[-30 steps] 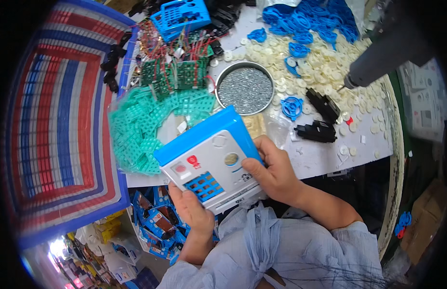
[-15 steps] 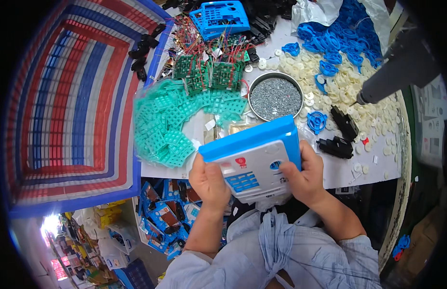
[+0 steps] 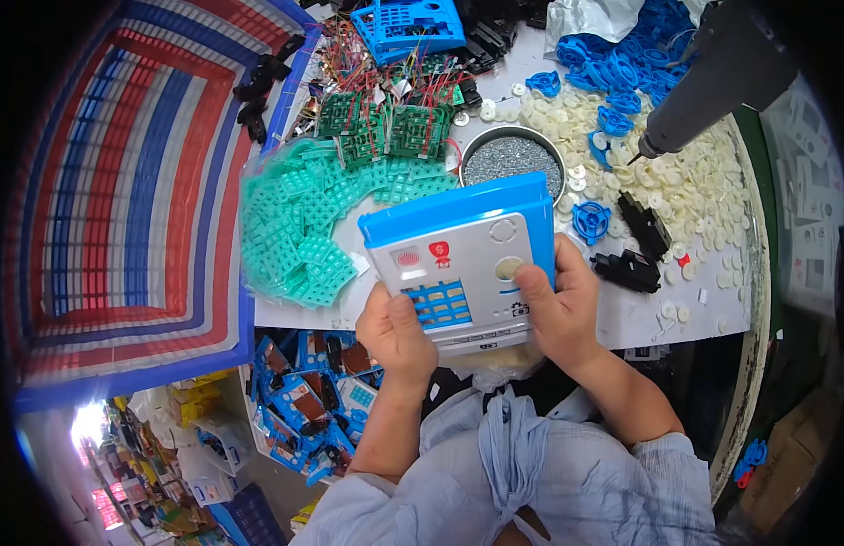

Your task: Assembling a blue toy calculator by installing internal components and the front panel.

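Between my hands is a blue plastic panel with a white printed face (image 3: 477, 264), shaped like the front of a toy safe. It has a grid of keypad openings, a round hole and a blue rim along its far edge. My left hand (image 3: 396, 335) grips its left side, thumb laid on the face beside the keypad grid. Closed on the right side is my right hand (image 3: 565, 305), its thumb just below the round hole. The panel hangs above the table's near edge, tilted so its face shows; the other fingers are hidden behind it.
A round tin of small screws (image 3: 513, 159) stands beyond the panel. Around it lie teal keypad sheets (image 3: 299, 218), green circuit boards (image 3: 422, 129), cream discs (image 3: 686, 187), blue rings (image 3: 613, 68) and black parts (image 3: 627, 270). A dark power screwdriver (image 3: 713, 82) hangs at right; a striped basket (image 3: 149, 209) stands left.
The panel has tipped so that more of its white face shows, and its far edge sits higher in view. Both hands keep their grip. The whole view has shifted slightly.
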The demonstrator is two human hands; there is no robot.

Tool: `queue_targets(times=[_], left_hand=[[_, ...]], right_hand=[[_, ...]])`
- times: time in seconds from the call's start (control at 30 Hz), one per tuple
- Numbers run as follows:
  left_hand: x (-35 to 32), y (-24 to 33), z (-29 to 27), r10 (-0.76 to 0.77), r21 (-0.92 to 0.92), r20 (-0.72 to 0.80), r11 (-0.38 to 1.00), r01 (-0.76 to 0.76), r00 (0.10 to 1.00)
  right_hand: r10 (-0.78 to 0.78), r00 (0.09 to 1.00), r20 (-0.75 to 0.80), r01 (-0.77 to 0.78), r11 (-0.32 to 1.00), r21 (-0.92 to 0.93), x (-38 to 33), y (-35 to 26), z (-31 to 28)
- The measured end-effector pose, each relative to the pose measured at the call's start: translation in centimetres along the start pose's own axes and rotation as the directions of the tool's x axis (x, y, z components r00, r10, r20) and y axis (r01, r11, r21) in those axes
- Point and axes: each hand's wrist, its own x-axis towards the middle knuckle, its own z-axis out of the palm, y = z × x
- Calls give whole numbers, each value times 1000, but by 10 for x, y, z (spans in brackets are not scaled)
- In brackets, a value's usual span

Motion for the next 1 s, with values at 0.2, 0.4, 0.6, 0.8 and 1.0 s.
queue_targets(times=[0.2, 0.4, 0.6, 0.8, 1.0], left_hand=[[4, 19, 9, -18, -19, -27, 1000, 18, 999], [14, 16, 16, 47, -14, -47, 999, -47, 998], [18, 10, 6, -408, -397, -31, 843, 363, 913], [13, 37, -31, -679, -156, 708, 119, 981, 194], [25, 24, -42, -577, -57, 480, 731, 680, 661]], right_hand=[[-20, 999, 50, 24, 995, -93, 4, -12, -1], [-71, 998, -1, 70, 996, -49, 13, -12, 0], [-502, 853, 141, 521, 809, -271, 25, -37, -12], [-458, 426, 780, 844, 511, -161, 22, -56, -43], [-227, 828, 512, 464, 790, -401, -1, -63, -42]])
